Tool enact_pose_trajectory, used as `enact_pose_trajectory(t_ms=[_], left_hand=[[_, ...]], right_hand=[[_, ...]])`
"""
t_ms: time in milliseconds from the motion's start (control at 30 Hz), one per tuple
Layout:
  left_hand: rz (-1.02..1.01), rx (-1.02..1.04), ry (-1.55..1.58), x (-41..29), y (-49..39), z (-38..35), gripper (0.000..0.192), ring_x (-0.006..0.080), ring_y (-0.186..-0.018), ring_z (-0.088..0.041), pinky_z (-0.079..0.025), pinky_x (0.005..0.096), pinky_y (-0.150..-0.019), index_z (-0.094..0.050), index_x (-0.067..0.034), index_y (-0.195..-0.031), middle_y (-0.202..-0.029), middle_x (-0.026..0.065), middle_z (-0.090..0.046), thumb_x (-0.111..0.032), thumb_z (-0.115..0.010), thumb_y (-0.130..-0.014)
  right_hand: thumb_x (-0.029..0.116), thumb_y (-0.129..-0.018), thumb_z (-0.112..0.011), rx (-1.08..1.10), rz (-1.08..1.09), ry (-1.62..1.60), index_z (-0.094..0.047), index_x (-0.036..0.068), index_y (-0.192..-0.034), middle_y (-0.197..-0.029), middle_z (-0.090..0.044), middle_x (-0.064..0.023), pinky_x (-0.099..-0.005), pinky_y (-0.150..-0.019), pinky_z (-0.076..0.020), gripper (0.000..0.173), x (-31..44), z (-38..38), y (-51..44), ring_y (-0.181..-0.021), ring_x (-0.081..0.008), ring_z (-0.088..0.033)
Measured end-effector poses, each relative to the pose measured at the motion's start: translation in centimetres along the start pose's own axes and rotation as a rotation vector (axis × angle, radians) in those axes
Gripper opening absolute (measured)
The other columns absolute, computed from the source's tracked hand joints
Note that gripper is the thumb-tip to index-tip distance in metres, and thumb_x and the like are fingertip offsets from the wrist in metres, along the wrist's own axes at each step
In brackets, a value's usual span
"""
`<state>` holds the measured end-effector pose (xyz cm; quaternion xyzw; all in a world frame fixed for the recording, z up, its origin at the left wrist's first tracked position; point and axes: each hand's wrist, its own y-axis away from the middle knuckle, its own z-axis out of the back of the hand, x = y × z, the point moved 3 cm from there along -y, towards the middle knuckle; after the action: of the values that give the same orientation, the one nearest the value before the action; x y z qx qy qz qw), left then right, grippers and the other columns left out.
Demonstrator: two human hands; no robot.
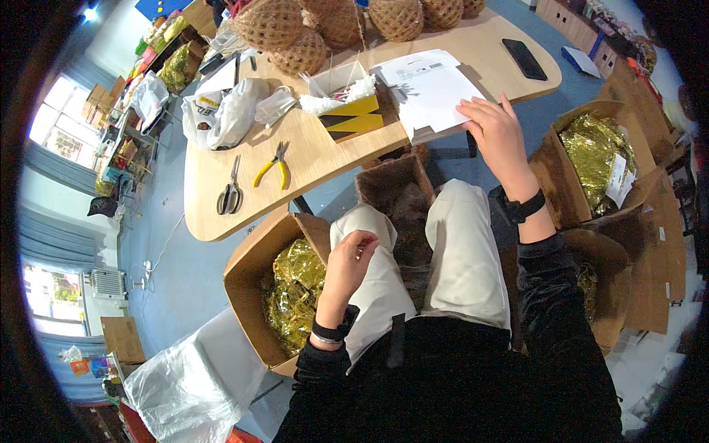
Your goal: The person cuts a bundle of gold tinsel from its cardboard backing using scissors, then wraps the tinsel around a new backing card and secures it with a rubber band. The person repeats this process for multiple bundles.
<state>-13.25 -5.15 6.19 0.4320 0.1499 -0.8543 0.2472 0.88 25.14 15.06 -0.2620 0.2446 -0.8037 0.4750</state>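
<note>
My right hand rests on the front right corner of a flat white cardboard sheet bearing print, its thumb raised apart from the fingers. The sheet lies at the front edge of the wooden table. Over my left thigh hovers my left hand, fingers curled and thumb tip against them; I see nothing in it. Left of the sheet stands an open yellow-and-black box with white fluffy material and thin sticks. Pliers with yellow handles and scissors with dark handles lie near the table's left end.
Brown woven, egg-shaped objects crowd the table's back. White plastic bags sit at left, a black phone at right. Cardboard boxes of gold tinsel stand beside me, left and right. Another box is between my knees.
</note>
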Motion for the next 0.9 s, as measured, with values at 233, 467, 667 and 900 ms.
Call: enact_pose_trajectory(t_ms=[233,467,667,900], left_hand=[[0.007,0.004,0.125,-2.1,-0.5,-0.5,0.014,0.0155,-0.084,-0.071,-0.056,0.0309,-0.076,-0.069,0.000,-0.103,-0.091,0.0101,-0.073,-0.010,-0.070,-0.094],[-0.014,0.151,0.784,-7.1,-1.3,-1.0,0.046,0.0144,-0.092,-0.066,-0.052,0.0282,-0.082,-0.061,0.003,-0.127,-0.101,0.0069,-0.072,-0.037,-0.050,-0.107],[0.088,0.016,0.647,-5.6,-2.1,-2.0,0.035,0.0089,-0.081,-0.059,-0.051,0.0290,-0.072,-0.064,0.004,-0.115,-0.088,0.0051,-0.068,-0.029,-0.057,-0.104],[0.217,0.234,0.487,-1.4,1.2,-1.3,0.039,0.0073,-0.084,-0.058,-0.049,0.0259,-0.072,-0.064,0.003,-0.118,-0.095,0.0009,-0.068,-0.033,-0.057,-0.105]], right_hand=[[0.002,-0.084,-0.073,-0.377,0.129,-0.003,-0.076,0.010,-0.103,-0.110,-0.075,-0.0043,-0.0489,-0.109,-0.0451,0.021,0.8,3.5,1.9,-0.110,-0.0219,-0.068],[0.003,-0.080,-0.077,-0.325,0.214,-0.083,-0.075,0.010,-0.094,-0.109,-0.074,-0.0027,-0.0492,-0.108,-0.0464,0.015,7.1,6.0,9.1,-0.110,-0.0251,-0.067],[0.035,-0.080,-0.079,0.167,0.215,-0.284,-0.072,0.009,-0.109,-0.128,-0.066,-0.0076,-0.0533,-0.116,-0.0348,0.039,10.8,4.6,13.8,-0.131,-0.0319,-0.052],[0.013,-0.098,-0.067,0.548,-0.854,-1.293,-0.032,-0.004,-0.151,-0.130,-0.062,-0.0191,-0.0334,-0.102,-0.0448,0.066,8.6,-1.5,14.9,-0.118,-0.0200,-0.058]])
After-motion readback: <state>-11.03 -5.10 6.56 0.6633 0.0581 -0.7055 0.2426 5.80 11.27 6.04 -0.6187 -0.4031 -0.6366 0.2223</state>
